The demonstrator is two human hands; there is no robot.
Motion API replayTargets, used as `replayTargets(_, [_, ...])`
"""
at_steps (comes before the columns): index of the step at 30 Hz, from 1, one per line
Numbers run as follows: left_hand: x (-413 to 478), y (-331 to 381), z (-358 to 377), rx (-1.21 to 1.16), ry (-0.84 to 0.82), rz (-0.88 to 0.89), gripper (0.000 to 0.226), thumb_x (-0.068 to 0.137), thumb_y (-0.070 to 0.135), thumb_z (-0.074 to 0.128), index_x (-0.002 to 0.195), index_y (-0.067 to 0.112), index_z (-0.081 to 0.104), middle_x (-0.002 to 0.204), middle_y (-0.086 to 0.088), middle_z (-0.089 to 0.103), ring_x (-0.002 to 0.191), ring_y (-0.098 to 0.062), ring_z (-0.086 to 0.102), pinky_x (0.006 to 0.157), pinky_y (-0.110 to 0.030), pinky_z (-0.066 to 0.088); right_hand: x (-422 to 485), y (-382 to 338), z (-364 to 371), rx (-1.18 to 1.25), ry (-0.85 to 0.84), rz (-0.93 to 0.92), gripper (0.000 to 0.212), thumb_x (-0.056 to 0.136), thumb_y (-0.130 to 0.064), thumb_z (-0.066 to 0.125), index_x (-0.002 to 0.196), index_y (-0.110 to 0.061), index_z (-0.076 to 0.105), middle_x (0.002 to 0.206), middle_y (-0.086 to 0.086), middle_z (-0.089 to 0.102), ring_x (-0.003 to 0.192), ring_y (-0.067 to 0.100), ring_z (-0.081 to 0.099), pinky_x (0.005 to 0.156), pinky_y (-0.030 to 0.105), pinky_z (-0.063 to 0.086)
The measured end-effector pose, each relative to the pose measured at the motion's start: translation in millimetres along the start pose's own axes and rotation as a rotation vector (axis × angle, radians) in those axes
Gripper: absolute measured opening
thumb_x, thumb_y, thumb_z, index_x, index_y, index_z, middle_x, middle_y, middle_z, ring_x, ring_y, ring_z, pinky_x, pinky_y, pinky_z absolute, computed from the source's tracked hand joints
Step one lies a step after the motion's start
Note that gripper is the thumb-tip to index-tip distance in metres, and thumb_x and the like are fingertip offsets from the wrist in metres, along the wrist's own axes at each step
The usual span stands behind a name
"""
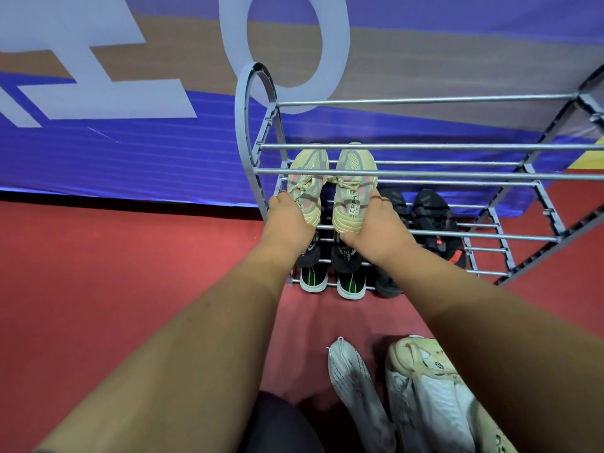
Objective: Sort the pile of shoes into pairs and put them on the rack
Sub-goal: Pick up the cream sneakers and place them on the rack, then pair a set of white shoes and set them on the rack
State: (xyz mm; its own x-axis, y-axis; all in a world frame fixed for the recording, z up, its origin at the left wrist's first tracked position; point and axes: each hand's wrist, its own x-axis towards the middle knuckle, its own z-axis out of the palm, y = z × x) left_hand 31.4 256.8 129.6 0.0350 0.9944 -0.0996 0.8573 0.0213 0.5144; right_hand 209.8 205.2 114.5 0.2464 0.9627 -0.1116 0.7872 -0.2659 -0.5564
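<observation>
Here, cream knit shoes (354,191) at tubular rack (425,173)

Red floor (114,273) here, flat and matte, running straight up to a big blue banner (147,158) that stretches across the whole back of the scene, its lower edge meeting the floor in a thin dark line of shadow. Across the banner sweeps a broad tan band (196,44), and over it sit huge pale letters: a round O (232,37) and, to its left, a blocky angular letter (98,96) cut off at the edge of view. Far right, a small patch of yellow (588,155) shows low on the banner.
</observation>
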Motion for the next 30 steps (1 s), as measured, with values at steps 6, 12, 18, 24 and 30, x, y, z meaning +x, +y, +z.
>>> replayTargets(6, [-35.4,12.4,-47.9,0.103,0.011,0.023,0.04,0.086,0.003,0.062,0.124,0.002,0.048,0.124,-0.018,0.055,0.106,-0.04,0.063,0.071,-0.04,0.046,-52.0,-4.9,-25.3,-0.162,-0.012,-0.073,0.055,0.086,-0.034,0.074,0.128,-0.009,0.051,0.128,0.015,0.049,0.118,0.038,0.053,0.101,0.047,0.048])
replayTargets(12, [-80.1,42.1,-85.0,0.168,-0.145,0.215,0.021,0.089,0.012,0.055,0.098,0.008,0.073,0.093,-0.008,0.074,0.085,-0.03,0.07,0.075,-0.04,0.061,-105.7,2.9,-46.6,-0.163,-0.115,-0.073,0.022,0.086,-0.036,0.065,0.083,-0.018,0.053,0.097,0.008,0.047,0.107,0.039,0.058,0.088,0.04,0.051])
replayTargets(18, [-111.2,46.9,-73.8,0.008,-0.136,0.208,0.026,0.088,0.018,0.05,0.082,0.001,0.07,0.079,-0.016,0.075,0.08,-0.035,0.072,0.073,-0.05,0.062,-141.7,27.6,-63.7,-0.226,-0.164,-0.05,0.029,0.09,-0.033,0.064,0.105,-0.009,0.066,0.115,0.015,0.054,0.104,0.04,0.06,0.093,0.042,0.053])
replayTargets(24, [-143.5,11.8,18.8,0.074,-0.321,0.144,0.022,0.083,0.017,0.05,0.074,0.007,0.067,0.074,-0.01,0.075,0.075,-0.033,0.073,0.071,-0.044,0.063,-171.6,98.8,-23.4,-0.204,-0.263,0.126,0.022,0.091,-0.031,0.061,0.099,-0.011,0.067,0.108,0.013,0.056,0.104,0.035,0.061,0.091,0.037,0.052])
replayTargets(30, [-173.9,-27.9,128.8,0.156,-0.556,0.076,0.027,0.093,0.011,0.052,0.095,-0.004,0.074,0.098,-0.021,0.076,0.096,-0.038,0.071,0.084,-0.042,0.058,-193.8,185.4,37.2,-0.194,-0.389,0.331,0.049,0.09,-0.047,0.053,0.114,-0.007,0.069,0.12,0.015,0.066,0.116,0.035,0.059,0.091,0.035,0.047])
